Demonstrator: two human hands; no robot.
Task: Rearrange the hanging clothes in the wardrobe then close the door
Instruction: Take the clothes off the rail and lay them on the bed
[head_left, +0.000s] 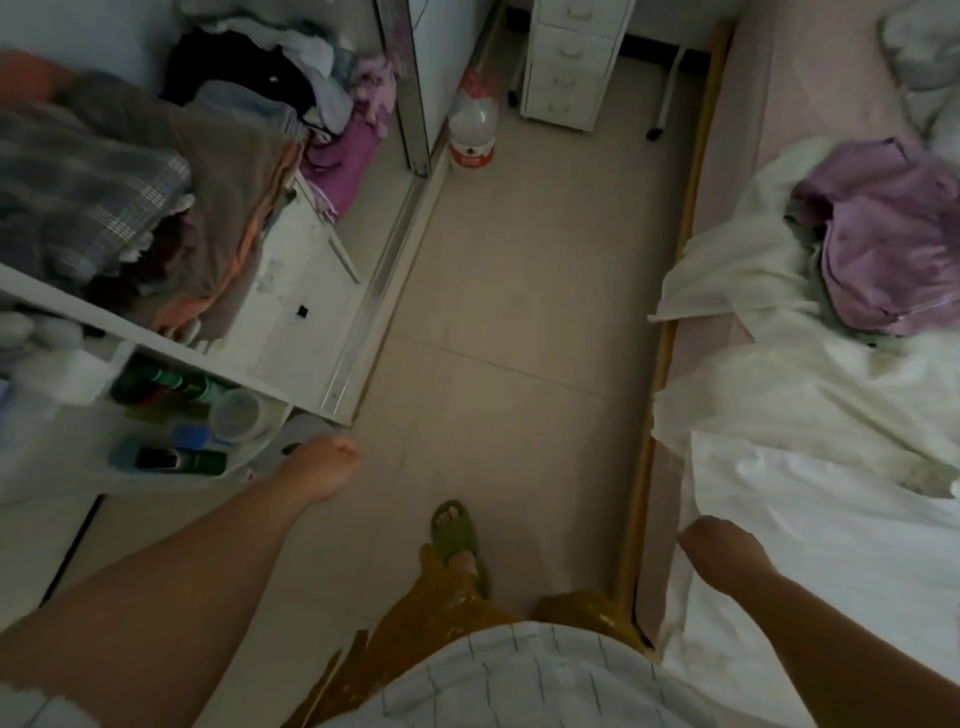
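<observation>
**Both hands free beside the open wardrobe**

The left hand (324, 467) hangs low with its fingers curled under into a loose fist, holding nothing; it sits just in front of the wardrobe's (291, 322) lower corner. The right hand (722, 545) hangs over the edge of the bed (727, 156), its fingers pointing down and away, so how far they are open cannot be told; nothing shows in its grip.

Between the arms, a foot in a green slipper (457, 530) stands on the tiled floor (519, 312).

The wardrobe is on the left and open. The clothes (130, 182), grey, plaid and orange, fill its upper left part, with a darker and purple pile (311, 104) deeper in. Below the white shelf, bottles (176, 421) lie in a lower compartment. The door (410, 104) stands at the far end of the floor track.

A water bottle (471, 124) stands on the floor just beside the door, near a white drawer unit (569, 62). On the bed lie white sheets (805, 441) and a purple garment (883, 234).
</observation>
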